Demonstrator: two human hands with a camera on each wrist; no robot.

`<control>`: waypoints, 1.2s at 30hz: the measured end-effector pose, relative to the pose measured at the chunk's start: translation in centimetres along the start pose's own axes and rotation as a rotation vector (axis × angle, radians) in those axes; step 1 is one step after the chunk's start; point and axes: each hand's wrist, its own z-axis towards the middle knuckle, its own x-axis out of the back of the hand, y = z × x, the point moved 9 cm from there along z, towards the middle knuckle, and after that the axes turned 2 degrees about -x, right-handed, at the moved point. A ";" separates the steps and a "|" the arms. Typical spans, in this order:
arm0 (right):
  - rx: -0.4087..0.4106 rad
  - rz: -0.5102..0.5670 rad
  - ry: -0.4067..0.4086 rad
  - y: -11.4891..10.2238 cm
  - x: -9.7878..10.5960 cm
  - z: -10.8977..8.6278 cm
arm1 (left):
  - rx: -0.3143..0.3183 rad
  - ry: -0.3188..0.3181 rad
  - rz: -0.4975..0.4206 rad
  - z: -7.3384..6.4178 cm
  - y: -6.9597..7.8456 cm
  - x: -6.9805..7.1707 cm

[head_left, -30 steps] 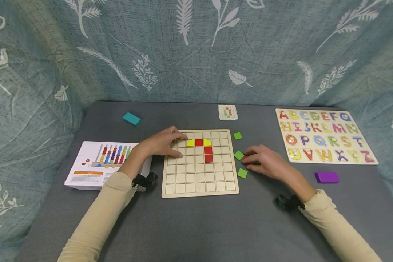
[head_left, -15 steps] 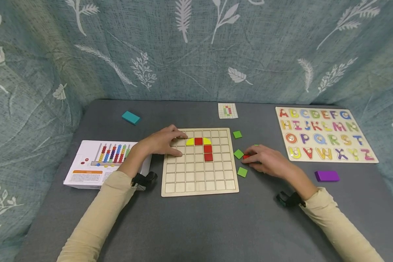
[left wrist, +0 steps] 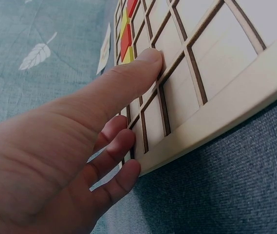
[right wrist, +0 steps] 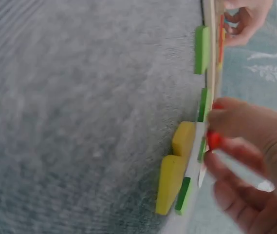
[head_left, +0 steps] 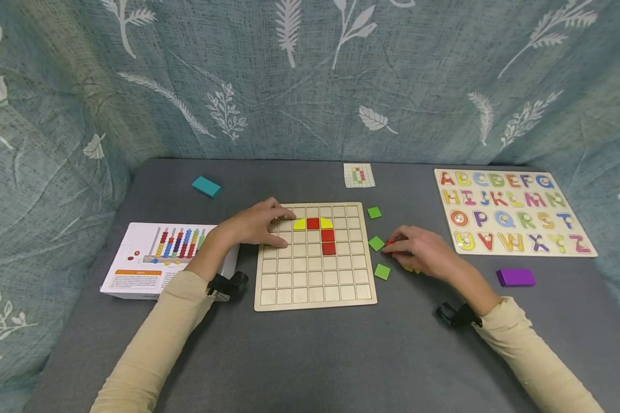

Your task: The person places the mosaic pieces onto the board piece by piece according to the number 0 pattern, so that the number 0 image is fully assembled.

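My left hand (head_left: 255,222) rests on the left edge of a wooden grid board (head_left: 315,281), thumb and fingers spread and holding nothing. Near the board's top, a red square (head_left: 313,223) sits between two yellow rounded pieces (head_left: 299,224), and two more red squares run down below the right one. To the right of the board, my right hand (head_left: 423,249) pinches a red tile (right wrist: 214,140) between thumb and fingers, partly hidden by them. Two yellow pieces (right wrist: 170,183) lie under that hand, beside green tiles (right wrist: 183,196). Several green squares (head_left: 376,244) lie along the board's right side.
A small pattern card (head_left: 359,175) lies behind the board. An alphabet puzzle (head_left: 516,213) and a purple block (head_left: 516,278) are at the right. A white box with an abacus picture (head_left: 139,269) and a teal block (head_left: 206,187) are at the left.
My right hand has shifted slightly up and right with the red tile, and a yellow piece now shows beneath it. The left hand stays in place on the board.
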 end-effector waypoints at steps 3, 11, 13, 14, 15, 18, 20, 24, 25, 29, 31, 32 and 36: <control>0.082 0.076 0.109 -1.4 1.1 0.2 | -0.010 -0.008 -0.004 0.0 0.1 0.0; 0.239 0.222 0.218 -4.9 1.6 1.4 | -0.025 -0.006 -0.029 0.2 0.1 0.1; 0.241 0.235 0.202 -5.4 1.3 1.8 | -0.019 -0.008 -0.033 0.1 0.0 0.1; 0.242 0.242 0.193 -5.6 1.1 2.0 | -0.016 -0.009 -0.032 0.1 0.0 0.1; 0.241 0.247 0.186 -5.8 0.8 2.2 | -0.017 -0.011 -0.029 0.1 0.0 0.1; 0.236 0.257 0.174 -6.4 0.2 2.8 | -0.021 -0.012 -0.024 0.1 0.0 0.0; 0.224 0.265 0.158 -6.9 -0.4 3.4 | -0.023 -0.013 -0.018 0.1 0.0 0.0; 0.201 0.273 0.093 -7.7 -1.8 4.7 | -0.028 -0.011 -0.023 0.1 0.2 0.2; 0.196 0.271 0.076 -8.0 -2.2 5.0 | -0.028 -0.011 -0.022 0.1 0.2 0.2; 0.189 0.259 0.052 -8.5 -2.9 5.9 | -0.026 -0.014 -0.015 0.1 0.2 0.1; 0.184 0.258 0.056 -8.7 -3.0 6.2 | -0.022 -0.015 -0.010 0.1 0.2 0.1; 0.183 0.253 0.061 -8.7 -3.1 6.4 | -0.023 -0.014 -0.009 0.1 0.2 0.0; 0.173 0.239 0.064 -8.7 -3.3 6.6 | -0.019 -0.015 -0.007 0.1 0.2 0.0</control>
